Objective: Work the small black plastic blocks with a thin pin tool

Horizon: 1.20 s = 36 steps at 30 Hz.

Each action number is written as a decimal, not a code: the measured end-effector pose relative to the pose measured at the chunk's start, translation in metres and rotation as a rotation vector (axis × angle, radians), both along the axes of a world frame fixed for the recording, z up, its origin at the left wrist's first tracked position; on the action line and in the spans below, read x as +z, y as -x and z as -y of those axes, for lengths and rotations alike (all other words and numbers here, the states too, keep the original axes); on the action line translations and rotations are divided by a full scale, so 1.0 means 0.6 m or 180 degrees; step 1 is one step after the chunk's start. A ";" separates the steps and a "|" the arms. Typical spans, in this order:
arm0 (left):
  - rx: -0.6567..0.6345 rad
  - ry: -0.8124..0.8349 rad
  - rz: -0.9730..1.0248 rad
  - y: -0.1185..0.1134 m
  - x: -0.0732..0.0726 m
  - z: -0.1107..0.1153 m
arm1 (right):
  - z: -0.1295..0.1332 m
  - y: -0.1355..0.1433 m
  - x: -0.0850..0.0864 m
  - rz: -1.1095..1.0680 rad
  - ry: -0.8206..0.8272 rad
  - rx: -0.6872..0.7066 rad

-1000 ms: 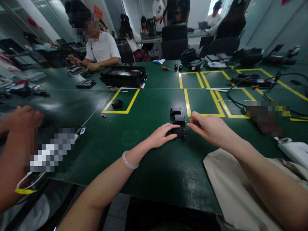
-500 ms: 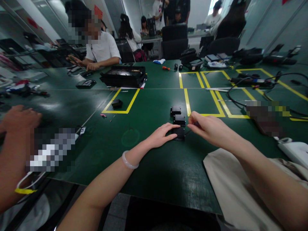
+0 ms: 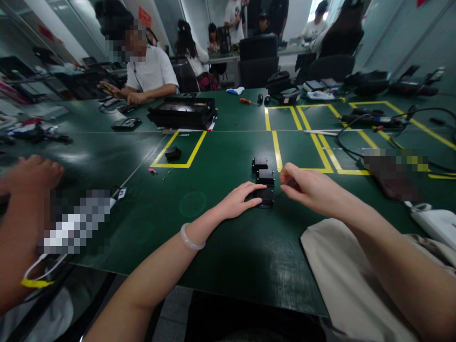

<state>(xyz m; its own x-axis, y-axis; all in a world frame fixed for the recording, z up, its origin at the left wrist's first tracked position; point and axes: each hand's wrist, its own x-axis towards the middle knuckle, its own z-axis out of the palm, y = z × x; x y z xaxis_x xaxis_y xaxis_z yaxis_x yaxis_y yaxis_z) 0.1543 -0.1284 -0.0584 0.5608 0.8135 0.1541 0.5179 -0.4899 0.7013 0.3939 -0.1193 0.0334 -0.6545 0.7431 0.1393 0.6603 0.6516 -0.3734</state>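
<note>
You can read no word, brand or number here. The small white tag [image 3: 122, 193] to your left bears dark marks too small for you to make out, and the red sheet [image 3: 144, 16] on the wall shows you nothing legible.

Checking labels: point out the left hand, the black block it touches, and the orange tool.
Left hand [image 3: 237, 202]: head view, back of the hand.
Black block [image 3: 267, 195]: head view, its top face.
Orange tool [image 3: 244, 100]: head view, its orange part.
</note>
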 end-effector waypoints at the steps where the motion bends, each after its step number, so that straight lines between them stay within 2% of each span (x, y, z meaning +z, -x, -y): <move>1: 0.0004 -0.0001 -0.0001 0.000 0.000 0.000 | 0.000 0.000 0.000 0.0004 -0.0007 -0.0002; 7: 0.0022 0.0010 -0.0026 0.000 0.000 0.000 | 0.005 0.007 -0.002 0.0156 -0.0317 -0.0265; 17: 0.0003 0.0005 0.0005 0.000 0.000 0.000 | -0.008 -0.006 -0.001 0.0171 -0.0137 -0.0100; 23: 0.0010 0.0013 -0.0016 0.000 -0.001 -0.001 | -0.001 0.002 -0.001 0.0118 -0.0308 -0.0375; 28: -0.0016 -0.0029 0.0022 0.000 -0.001 -0.001 | 0.007 0.014 -0.003 0.0358 -0.0529 -0.0639; 36: 0.0000 0.0016 -0.0029 -0.001 0.002 0.000 | 0.000 0.005 -0.007 0.0263 -0.0443 -0.0381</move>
